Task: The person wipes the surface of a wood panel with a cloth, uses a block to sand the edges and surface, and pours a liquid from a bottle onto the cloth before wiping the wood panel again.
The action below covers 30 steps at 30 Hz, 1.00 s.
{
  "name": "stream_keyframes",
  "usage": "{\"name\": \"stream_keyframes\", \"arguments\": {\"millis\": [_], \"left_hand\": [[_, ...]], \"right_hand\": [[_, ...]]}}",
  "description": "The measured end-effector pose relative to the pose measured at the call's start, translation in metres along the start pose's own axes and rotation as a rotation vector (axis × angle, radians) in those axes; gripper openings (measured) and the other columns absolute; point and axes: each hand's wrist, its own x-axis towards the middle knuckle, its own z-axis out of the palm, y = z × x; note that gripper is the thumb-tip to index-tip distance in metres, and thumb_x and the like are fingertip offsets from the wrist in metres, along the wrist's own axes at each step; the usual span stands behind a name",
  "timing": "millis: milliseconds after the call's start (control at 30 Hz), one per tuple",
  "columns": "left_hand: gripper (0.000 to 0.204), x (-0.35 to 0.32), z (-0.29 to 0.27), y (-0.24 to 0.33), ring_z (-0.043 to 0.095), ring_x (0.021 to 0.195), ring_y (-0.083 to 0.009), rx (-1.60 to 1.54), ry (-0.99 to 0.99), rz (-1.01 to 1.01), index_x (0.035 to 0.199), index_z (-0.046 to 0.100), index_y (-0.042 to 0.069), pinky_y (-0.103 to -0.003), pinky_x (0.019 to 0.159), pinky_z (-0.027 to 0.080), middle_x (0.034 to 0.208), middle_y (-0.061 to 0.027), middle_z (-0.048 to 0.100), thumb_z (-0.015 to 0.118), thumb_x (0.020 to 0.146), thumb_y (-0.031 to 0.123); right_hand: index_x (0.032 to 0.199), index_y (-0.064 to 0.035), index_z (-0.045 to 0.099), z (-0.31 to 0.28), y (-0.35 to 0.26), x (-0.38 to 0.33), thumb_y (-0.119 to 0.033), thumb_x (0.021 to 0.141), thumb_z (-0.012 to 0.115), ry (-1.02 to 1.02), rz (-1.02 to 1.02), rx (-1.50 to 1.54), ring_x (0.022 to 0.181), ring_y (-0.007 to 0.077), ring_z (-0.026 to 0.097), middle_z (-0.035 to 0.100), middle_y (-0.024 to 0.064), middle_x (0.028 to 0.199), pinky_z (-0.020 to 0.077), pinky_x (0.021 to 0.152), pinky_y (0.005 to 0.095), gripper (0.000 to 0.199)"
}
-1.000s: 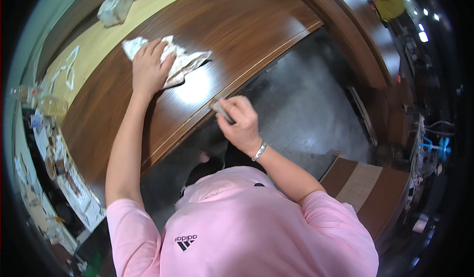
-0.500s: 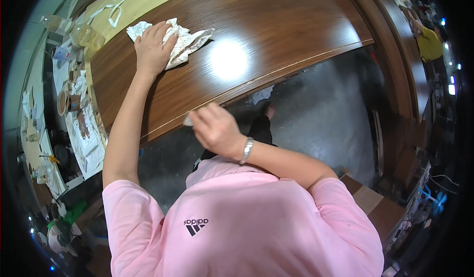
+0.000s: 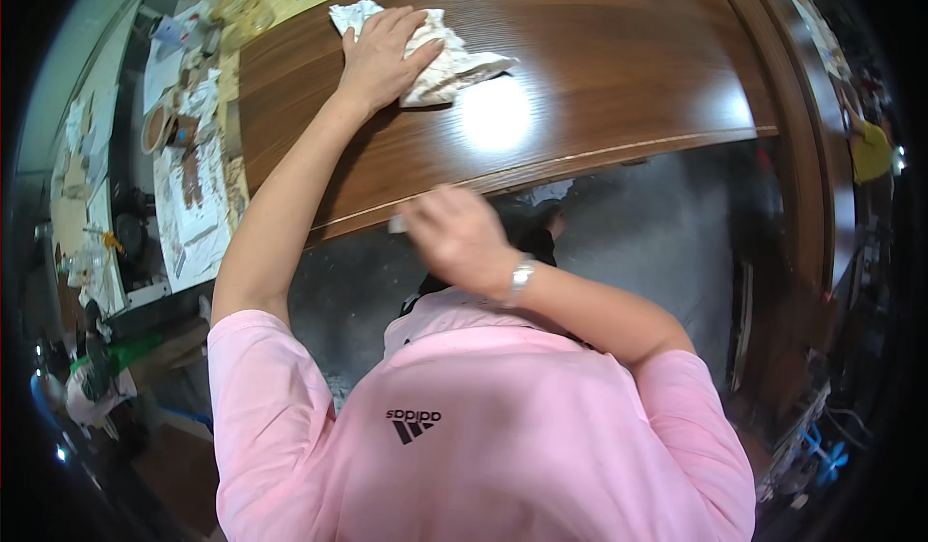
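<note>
Brown glossy wood panel lies flat; left hand presses open-palmed on a crumpled white rag near its far edge; right hand, blurred, pinches a small pale piece at the near edge; surface shines already, edge apparently unfinished.

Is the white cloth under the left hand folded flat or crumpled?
Crumpled: the white cloth bunches in uneven wrinkles under the left hand on the wooden panel.
</note>
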Motion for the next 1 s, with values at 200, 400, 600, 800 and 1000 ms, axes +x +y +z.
{"name": "stream_keyframes", "arguments": {"millis": [200,400,600,800,1000], "left_hand": [[0.036,-0.083,-0.091,0.019,0.059,0.110,-0.0311,-0.149,0.167,0.038,0.110,0.067,0.007,-0.044,0.096,0.041,0.111,-0.0100,0.068,0.075,0.081,0.027],[0.030,-0.202,-0.101,0.034,0.057,0.105,-0.0284,-0.126,0.022,-0.179,0.087,0.064,0.007,-0.042,0.090,0.042,0.099,-0.0064,0.061,0.083,0.066,0.017],[0.027,-0.223,-0.103,0.038,0.056,0.108,-0.0305,-0.095,0.165,-0.269,0.086,0.064,0.006,-0.041,0.092,0.043,0.105,-0.0084,0.062,0.082,0.065,0.010],[0.035,-0.215,-0.103,0.103,0.063,0.105,-0.0283,-0.702,0.248,-0.383,0.101,0.068,0.003,-0.037,0.091,0.049,0.109,-0.0108,0.068,0.084,0.070,0.008],[0.034,-0.225,-0.100,0.099,0.064,0.097,-0.0161,-0.865,0.260,-0.560,0.111,0.066,-0.001,-0.030,0.086,0.050,0.105,-0.0086,0.068,0.078,0.080,0.006]], "right_hand": [[0.100,-0.0021,0.068,-0.078,0.046,-0.051,0.001,0.066,0.071,0.067,0.310,-0.197,0.076,0.0291,0.054,0.055,0.0104,0.083,0.0458,0.066,0.0416,0.034],[0.102,0.0009,0.071,-0.101,0.050,-0.062,0.006,0.068,0.071,0.191,0.495,-0.183,0.076,0.0262,0.054,0.056,0.0093,0.081,0.0461,0.067,0.0371,0.034],[0.105,0.0037,0.069,-0.075,0.030,-0.015,0.005,0.076,0.073,0.159,0.591,0.336,0.071,0.0130,0.057,0.059,0.0045,0.084,0.0489,0.064,0.0259,0.029],[0.116,0.0032,0.061,-0.040,-0.004,0.019,0.004,0.085,0.071,0.088,0.968,1.383,0.085,0.0111,0.064,0.066,0.0046,0.098,0.0550,0.078,0.0258,0.033],[0.116,0.0013,0.064,-0.025,-0.018,0.037,-0.001,0.084,0.072,-0.107,0.926,1.425,0.092,0.0106,0.062,0.066,0.0042,0.101,0.0508,0.084,0.0264,0.034]]}}
